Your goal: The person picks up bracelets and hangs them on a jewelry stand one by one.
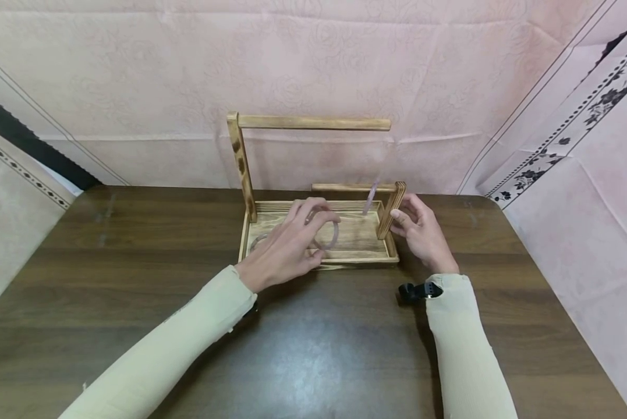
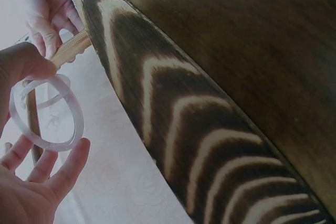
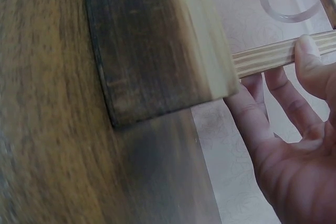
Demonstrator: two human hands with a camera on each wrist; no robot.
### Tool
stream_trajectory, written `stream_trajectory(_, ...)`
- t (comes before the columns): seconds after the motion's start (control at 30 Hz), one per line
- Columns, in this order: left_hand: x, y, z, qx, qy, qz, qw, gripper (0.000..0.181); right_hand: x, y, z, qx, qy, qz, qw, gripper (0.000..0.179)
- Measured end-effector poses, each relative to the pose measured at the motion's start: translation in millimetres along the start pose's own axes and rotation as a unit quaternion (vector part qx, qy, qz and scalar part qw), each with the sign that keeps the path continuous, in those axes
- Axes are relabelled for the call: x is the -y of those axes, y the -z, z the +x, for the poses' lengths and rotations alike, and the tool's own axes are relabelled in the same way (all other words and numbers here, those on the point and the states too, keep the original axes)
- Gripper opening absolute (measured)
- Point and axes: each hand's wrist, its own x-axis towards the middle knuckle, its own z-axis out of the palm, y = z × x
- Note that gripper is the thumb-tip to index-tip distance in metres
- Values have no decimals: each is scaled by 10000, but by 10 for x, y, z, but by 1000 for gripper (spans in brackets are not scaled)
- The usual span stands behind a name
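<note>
My left hand [image 1: 294,241] holds a translucent pale lilac bangle [image 2: 77,109] between thumb and fingertips, above the tray [image 1: 315,267] of a wooden bangle stand. My right hand [image 1: 423,234] grips the stand's short right post [image 1: 390,214]; in the right wrist view the thumb [image 3: 306,51] lies on one side and fingers on the other. A second lilac bangle [image 1: 370,199] hangs on the lower bar [image 1: 344,187], near that post. Another ring [image 1: 259,239] lies in the tray's left part, partly hidden by my left hand.
A tall left post [image 1: 242,169] carries the upper bar [image 1: 313,123], whose right end is free. The stand sits at the far edge of a brown wooden table [image 1: 198,244]. Behind it hangs a pink patterned cloth [image 1: 303,64]. A black strap [image 1: 418,291] is on my right wrist.
</note>
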Motion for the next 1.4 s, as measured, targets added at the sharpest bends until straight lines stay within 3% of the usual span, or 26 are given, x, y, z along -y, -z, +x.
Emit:
stream_trajectory(0.27,17,21,-53,-206,301,-12,9993,58,0,-2,0,46,-80,-63,9999,37)
stream_trajectory(0.9,106,55,-30,-892,502,-75,9947,64,10,-6,9,11,-31,-24,10000,34)
stream_trajectory(1.4,117,52,51,-1037,593,-223,9926,64,-10,0,-2,-34,28,-67,10000,33)
